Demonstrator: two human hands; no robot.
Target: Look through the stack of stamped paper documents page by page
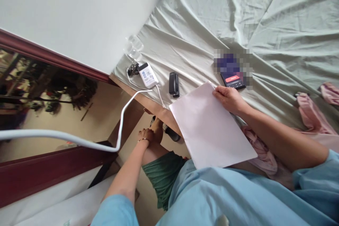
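Note:
My right hand (230, 99) pinches the top right corner of white paper (212, 130), with the thumb and fingers closed on it. The paper lies over my lap and the bed's edge; whether it is one sheet or a thin stack is hard to tell. My left hand (146, 135) rests on my knee, fingers laid over it and holding nothing. A black stapler (173, 84) lies on the sheet left of the paper's top corner. Beyond my right hand is a phone (232, 72) with its screen lit, partly blurred out.
A white boxy device (148, 75) with a white cable (120, 127) lies near the bed edge. Beside it are a dark bunch of small items (133, 68) and a clear plastic container (134, 47). Pink cloth (307, 107) lies right. A red-framed opening (47, 56) is at left.

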